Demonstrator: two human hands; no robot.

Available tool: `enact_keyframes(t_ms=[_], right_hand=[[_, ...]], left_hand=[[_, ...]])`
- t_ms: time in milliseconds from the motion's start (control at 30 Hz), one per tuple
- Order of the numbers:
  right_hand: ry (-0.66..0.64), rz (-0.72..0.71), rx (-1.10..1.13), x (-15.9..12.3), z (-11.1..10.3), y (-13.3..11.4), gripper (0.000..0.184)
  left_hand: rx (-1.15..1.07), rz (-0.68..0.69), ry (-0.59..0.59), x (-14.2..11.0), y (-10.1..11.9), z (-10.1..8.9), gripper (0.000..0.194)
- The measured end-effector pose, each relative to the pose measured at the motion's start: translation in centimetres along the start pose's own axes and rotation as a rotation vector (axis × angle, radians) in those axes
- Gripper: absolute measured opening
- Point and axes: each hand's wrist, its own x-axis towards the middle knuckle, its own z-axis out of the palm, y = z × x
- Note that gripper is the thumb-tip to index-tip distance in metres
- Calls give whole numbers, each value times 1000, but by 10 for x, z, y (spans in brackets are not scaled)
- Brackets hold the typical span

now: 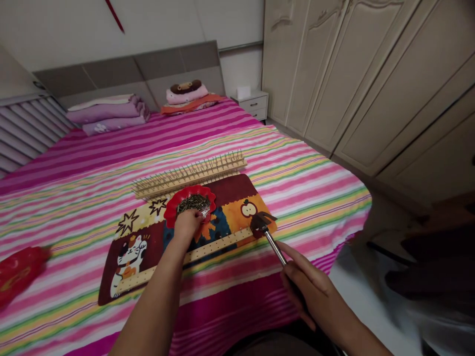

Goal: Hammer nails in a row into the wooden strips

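My left hand (188, 225) reaches into a red scalloped bowl (170, 212) of loose nails (193, 202). Its fingers are bent together at the nails; whatever they pinch is too small to make out. My right hand (308, 282) is wrapped around the handle of a claw hammer (273, 244), whose dark head rests over the right end of a thin wooden strip (211, 249). Small dots line the strip, which lies across a patterned mat (148, 237). Behind the bowl are wooden strips (193, 173) with rows of nails standing upright.
A striped bedspread (297, 183) covers the bed under everything. At the far left lies a red dish (22, 272). Folded bedding (111, 114) and a pillow stack (187, 94) sit by the headboard. A nightstand (254, 105) and a wardrobe (334, 74) stand to the right.
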Motion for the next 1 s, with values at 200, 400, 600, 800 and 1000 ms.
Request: enact_keyframes(t_ms=[200, 400, 600, 800, 1000], right_hand=[[9, -4, -16, 2, -2, 5, 58], [0, 2, 3, 4, -1, 5, 59], [9, 29, -10, 3, -1, 7, 60], [-6, 7, -10, 1, -2, 10, 59], [-7, 13, 10, 1, -3, 11, 58]], left_hand=[[-61, -6, -26, 14, 3, 7, 14], [-260, 13, -47, 6, -11, -8, 14], [-780, -89, -28, -4, -17, -14, 40], [-892, -136, 29, -13, -12, -26, 45], [-1030, -203, -64, -41, -5, -35, 42]])
